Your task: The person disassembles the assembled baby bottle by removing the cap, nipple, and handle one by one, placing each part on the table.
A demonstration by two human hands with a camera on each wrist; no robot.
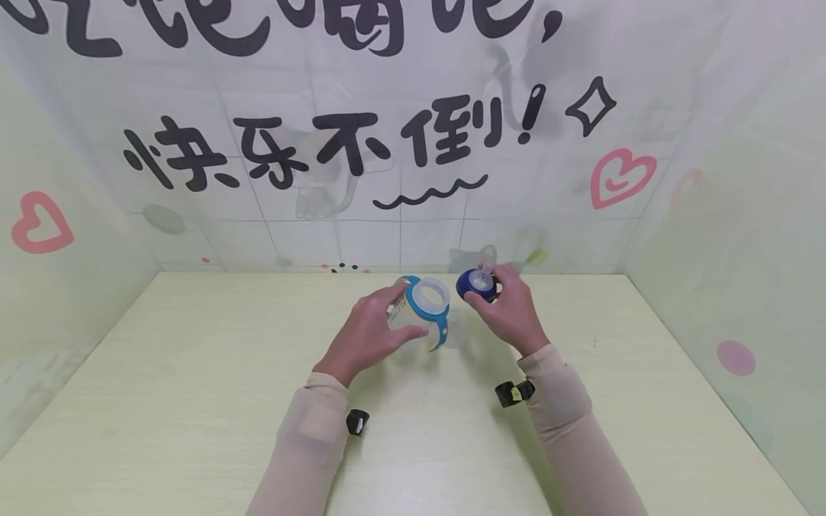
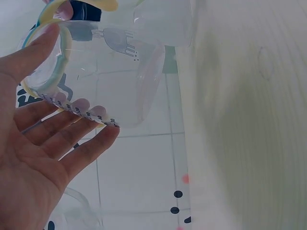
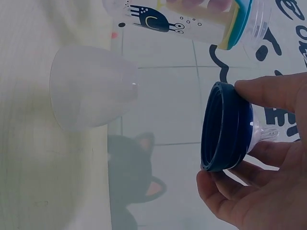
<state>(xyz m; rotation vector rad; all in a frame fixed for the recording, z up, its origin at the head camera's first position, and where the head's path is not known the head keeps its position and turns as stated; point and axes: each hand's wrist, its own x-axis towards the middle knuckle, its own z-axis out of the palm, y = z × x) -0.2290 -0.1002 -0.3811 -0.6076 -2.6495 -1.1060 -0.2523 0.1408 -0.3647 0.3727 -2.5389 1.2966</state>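
Beige sleeves point(image 1: 574, 419) nearest the camera, both forearms reaching in over the pale wood-grain surface point(image 1: 193, 401). Left hand point(image 1: 364, 333) grips a clear, printed baby bottle point(image 1: 413, 317) with a blue-and-yellow handle ring point(image 1: 442, 330): fingers spread wide round it, thumb at the ring near the mouth, fingertips opposite along the measuring scale. Bottle is tilted, mouth uncovered. Right hand point(image 1: 513, 304) pinches a dark blue, round screw collar point(image 3: 225, 127) carrying a clear teat point(image 3: 264, 135): thumb on one edge, fingers curled on the opposite edge, teat on the palm side, hollow underside facing away. Collar sits right of the bottle mouth, near but apart. Translucent dome-shaped cover point(image 3: 93, 88) stands upright on the surface, touched by neither hand.
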